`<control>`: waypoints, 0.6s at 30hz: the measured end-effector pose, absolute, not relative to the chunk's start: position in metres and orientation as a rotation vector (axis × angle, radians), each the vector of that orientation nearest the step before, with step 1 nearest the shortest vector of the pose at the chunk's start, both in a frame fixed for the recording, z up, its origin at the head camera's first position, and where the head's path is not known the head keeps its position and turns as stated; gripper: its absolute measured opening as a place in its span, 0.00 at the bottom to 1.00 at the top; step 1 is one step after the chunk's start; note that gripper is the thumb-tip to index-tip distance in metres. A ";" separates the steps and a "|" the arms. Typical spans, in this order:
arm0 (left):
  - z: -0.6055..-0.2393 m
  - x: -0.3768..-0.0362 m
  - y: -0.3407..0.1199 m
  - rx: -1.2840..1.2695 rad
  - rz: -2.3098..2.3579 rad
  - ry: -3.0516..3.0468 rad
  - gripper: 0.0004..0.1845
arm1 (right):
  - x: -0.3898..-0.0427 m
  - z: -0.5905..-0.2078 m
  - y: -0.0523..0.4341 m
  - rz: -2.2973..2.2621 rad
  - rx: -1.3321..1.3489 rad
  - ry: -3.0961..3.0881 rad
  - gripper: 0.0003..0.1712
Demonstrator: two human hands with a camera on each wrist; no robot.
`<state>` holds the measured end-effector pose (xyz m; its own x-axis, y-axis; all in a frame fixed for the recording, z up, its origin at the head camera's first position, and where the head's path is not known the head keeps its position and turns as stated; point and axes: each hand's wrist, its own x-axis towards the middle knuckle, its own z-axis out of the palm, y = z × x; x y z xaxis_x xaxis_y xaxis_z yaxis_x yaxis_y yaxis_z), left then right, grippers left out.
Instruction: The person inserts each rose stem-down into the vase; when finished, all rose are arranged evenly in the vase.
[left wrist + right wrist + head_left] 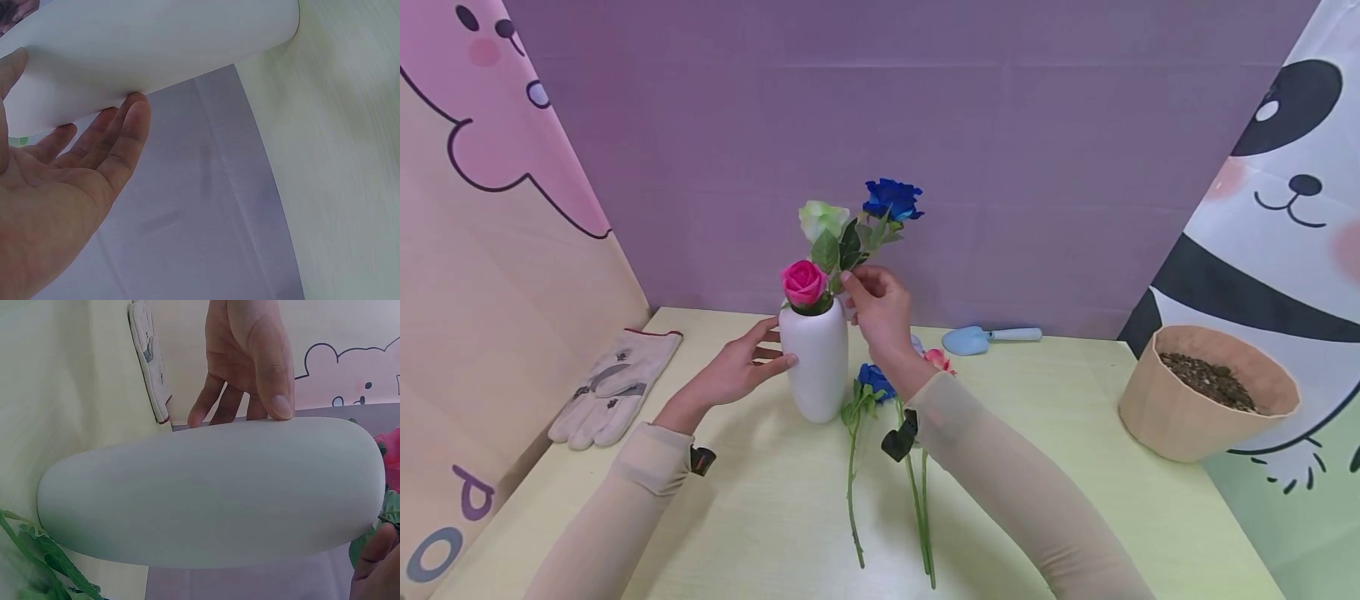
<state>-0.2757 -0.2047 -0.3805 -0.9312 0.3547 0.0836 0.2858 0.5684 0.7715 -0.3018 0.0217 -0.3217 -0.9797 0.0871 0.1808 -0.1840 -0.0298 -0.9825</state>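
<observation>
White vase (815,367), left hand (737,367) steadying; wall print (434,554) shows blue "o".

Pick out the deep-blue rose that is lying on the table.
The deep-blue rose just right of the white vase: its stem lies along the table, whereas the other deep-blue rose is higher than the vase's mouth.

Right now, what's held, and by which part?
Left hand: the white vase, by its upper side. Right hand: apparently the upper blue rose, by its stem, near the vase's mouth.

One vase (816,371), six flowers (803,283), one trowel (968,340), one pot (1172,417)
</observation>
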 end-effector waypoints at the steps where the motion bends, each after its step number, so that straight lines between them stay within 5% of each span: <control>1: -0.381 -0.276 -0.205 0.555 1.312 2.709 0.41 | -0.302 -0.322 0.021 2.127 0.103 -2.044 0.14; 18: -0.382 -0.277 -0.205 0.546 1.298 2.717 0.42 | -0.306 -0.321 0.022 2.170 0.134 -2.094 0.11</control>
